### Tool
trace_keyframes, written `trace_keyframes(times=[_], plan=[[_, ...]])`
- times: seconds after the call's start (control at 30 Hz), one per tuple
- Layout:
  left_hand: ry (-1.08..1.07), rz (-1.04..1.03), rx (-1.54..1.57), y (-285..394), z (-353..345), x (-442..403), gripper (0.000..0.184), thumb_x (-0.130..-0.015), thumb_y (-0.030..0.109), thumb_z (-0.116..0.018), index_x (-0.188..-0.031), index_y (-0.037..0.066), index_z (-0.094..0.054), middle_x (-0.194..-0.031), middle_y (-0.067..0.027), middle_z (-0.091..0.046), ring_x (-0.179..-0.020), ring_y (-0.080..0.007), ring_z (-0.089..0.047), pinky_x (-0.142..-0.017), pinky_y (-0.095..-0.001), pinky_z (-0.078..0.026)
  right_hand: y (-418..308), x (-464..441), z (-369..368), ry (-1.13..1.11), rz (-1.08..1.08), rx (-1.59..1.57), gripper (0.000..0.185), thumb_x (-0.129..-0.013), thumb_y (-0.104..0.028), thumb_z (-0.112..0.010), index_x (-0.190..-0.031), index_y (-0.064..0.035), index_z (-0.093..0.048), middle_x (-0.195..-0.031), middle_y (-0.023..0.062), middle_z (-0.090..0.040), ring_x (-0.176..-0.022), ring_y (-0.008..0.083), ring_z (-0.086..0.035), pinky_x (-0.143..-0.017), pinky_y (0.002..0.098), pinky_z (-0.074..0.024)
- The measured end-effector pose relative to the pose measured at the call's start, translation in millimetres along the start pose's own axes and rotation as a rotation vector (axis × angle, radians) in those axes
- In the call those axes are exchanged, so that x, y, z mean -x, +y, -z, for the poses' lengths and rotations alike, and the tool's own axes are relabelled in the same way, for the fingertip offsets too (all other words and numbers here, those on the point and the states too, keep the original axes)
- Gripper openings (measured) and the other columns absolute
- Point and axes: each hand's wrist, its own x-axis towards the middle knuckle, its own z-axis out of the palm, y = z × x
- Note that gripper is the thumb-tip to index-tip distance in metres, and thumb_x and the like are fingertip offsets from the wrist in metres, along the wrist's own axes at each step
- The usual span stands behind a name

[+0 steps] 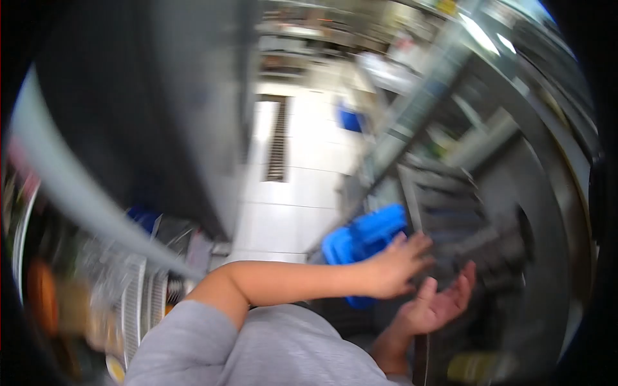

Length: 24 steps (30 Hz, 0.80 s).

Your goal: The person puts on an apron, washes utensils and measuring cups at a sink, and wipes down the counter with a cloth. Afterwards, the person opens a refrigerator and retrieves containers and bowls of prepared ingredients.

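My left hand [396, 265] reaches across my body to the right, its fingers spread and nothing in them. Just below and to the right of it, my right hand [438, 307] is palm up with its fingers apart and slightly curled, also holding nothing. The two hands are close together but look apart. A blue plastic container [346, 246] lies behind and to the left of my left hand, partly hidden by that forearm. Beyond the hands on the right is a dark metal rack [450, 199], blurred by motion.
A tall grey metal cabinet [187, 96] stands at the left, above shelves with plastic-wrapped items [106, 270]. White floor tiles [309, 154] and a drain grate [277, 145] run ahead. A blue object [351, 119] stands farther off, beside steel counters.
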Motion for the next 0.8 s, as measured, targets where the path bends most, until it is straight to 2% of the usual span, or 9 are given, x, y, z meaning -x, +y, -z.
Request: trace_keyframes(times=[0.07, 0.23, 0.3, 0.43, 0.5, 0.57, 0.6, 0.7, 0.8], plan=[[-0.029, 0.161, 0.076, -6.6, 15.4, 48.8, 0.066, -0.078, 0.024, -0.071, -0.135, 0.003, -0.044, -0.149, -0.0238, -0.024, -0.142, -0.0404, -0.014, -0.112, -0.0559, -0.018, -6.5, 4.6, -28.5, -0.034, -0.099, -0.144, 0.041, -0.087, -0.002, -0.057, -0.125, -0.0019, -0.042, -0.138, 0.0242, -0.041, -0.130, 0.0340, -0.038, -0.111, 0.0459, -0.0236], [-0.044, 0.670, 0.149, -9.2, 68.3, 190.8, 0.056, -0.083, 0.023, -0.066, -0.132, 0.002, -0.046, -0.139, -0.0240, -0.039, -0.132, -0.0378, -0.034, -0.108, -0.0465, -0.031, -50.8, 41.4, -108.9, -0.333, -0.261, -0.623, 0.037, -0.085, 0.003, -0.054, -0.121, 0.0021, -0.045, -0.133, 0.0225, -0.046, -0.124, 0.0315, -0.044, -0.108, 0.0435, -0.0302], [0.178, 0.726, 0.012, 7.8, 77.3, 248.1, 0.052, -0.081, 0.022, -0.068, -0.125, 0.001, -0.052, -0.117, -0.0202, -0.056, -0.112, -0.0351, -0.052, -0.096, -0.0421, -0.042, -74.9, 66.8, -138.0, -0.524, -0.314, -0.784, 0.037, -0.081, 0.004, -0.057, -0.117, 0.0014, -0.049, -0.129, 0.0215, -0.050, -0.121, 0.0308, -0.048, -0.105, 0.0425, -0.0335], [0.624, 1.021, -0.078, 105.8, 143.1, 309.6, 0.030, -0.079, 0.012, -0.067, -0.107, 0.002, -0.063, -0.111, -0.0181, -0.059, -0.106, -0.0352, -0.055, -0.091, -0.0410, -0.044, -170.9, 98.3, -187.7, -0.910, -0.145, -1.116, 0.031, -0.075, 0.005, -0.063, -0.105, 0.0004, -0.059, -0.116, 0.0205, -0.059, -0.107, 0.0312, -0.058, -0.094, 0.0391, -0.0439], [1.007, 0.867, -0.654, 138.0, 161.5, 344.7, 0.022, -0.078, 0.007, -0.066, -0.099, 0.004, -0.065, -0.107, -0.0173, -0.060, -0.107, -0.0342, -0.055, -0.090, -0.0425, -0.044, -224.1, 94.2, -205.4, -0.922, 0.040, -1.358, 0.027, -0.074, 0.005, -0.065, -0.100, 0.0007, -0.061, -0.110, 0.0205, -0.062, -0.101, 0.0327, -0.061, -0.087, 0.0379, -0.0475], [1.190, 1.065, -1.276, 161.9, 193.2, 348.9, 0.029, -0.080, 0.014, -0.066, -0.106, 0.003, -0.064, -0.114, -0.0196, -0.060, -0.116, -0.0357, -0.052, -0.102, -0.0477, -0.033, -274.4, 88.5, -227.4, -0.894, 0.196, -1.559, 0.026, -0.074, 0.004, -0.065, -0.100, 0.0009, -0.061, -0.108, 0.0205, -0.062, -0.098, 0.0349, -0.061, -0.085, 0.0380, -0.0481], [1.203, 1.082, -1.294, 159.4, 188.8, 362.6, 0.029, -0.080, 0.014, -0.066, -0.106, 0.003, -0.064, -0.114, -0.0196, -0.060, -0.116, -0.0357, -0.052, -0.102, -0.0477, -0.033, -301.1, 88.7, -239.6, -0.887, 0.247, -1.641, 0.026, -0.075, 0.003, -0.064, -0.101, 0.0009, -0.061, -0.109, 0.0205, -0.061, -0.099, 0.0363, -0.060, -0.086, 0.0384, -0.0477], [0.421, 1.889, -0.902, 156.0, 168.0, 406.5, 0.046, -0.084, 0.028, -0.064, -0.121, 0.003, -0.059, -0.118, -0.0216, -0.060, -0.122, -0.0356, -0.049, -0.112, -0.0505, -0.022, -382.6, 112.1, -287.6, -1.012, 0.204, -1.641, 0.038, -0.075, -0.003, -0.065, -0.112, 0.0002, -0.055, -0.115, 0.0220, -0.057, -0.106, 0.0370, -0.056, -0.090, 0.0394, -0.0457], [0.646, 1.721, -0.846, 161.6, 142.8, 412.2, 0.043, -0.084, 0.028, -0.064, -0.120, 0.005, -0.060, -0.115, -0.0188, -0.063, -0.123, -0.0340, -0.049, -0.112, -0.0496, -0.023, -444.2, 149.0, -330.0, -1.038, 0.184, -1.390, 0.056, -0.074, -0.014, -0.071, -0.124, -0.0004, -0.047, -0.124, 0.0233, -0.052, -0.113, 0.0400, -0.051, -0.091, 0.0427, -0.0452]])
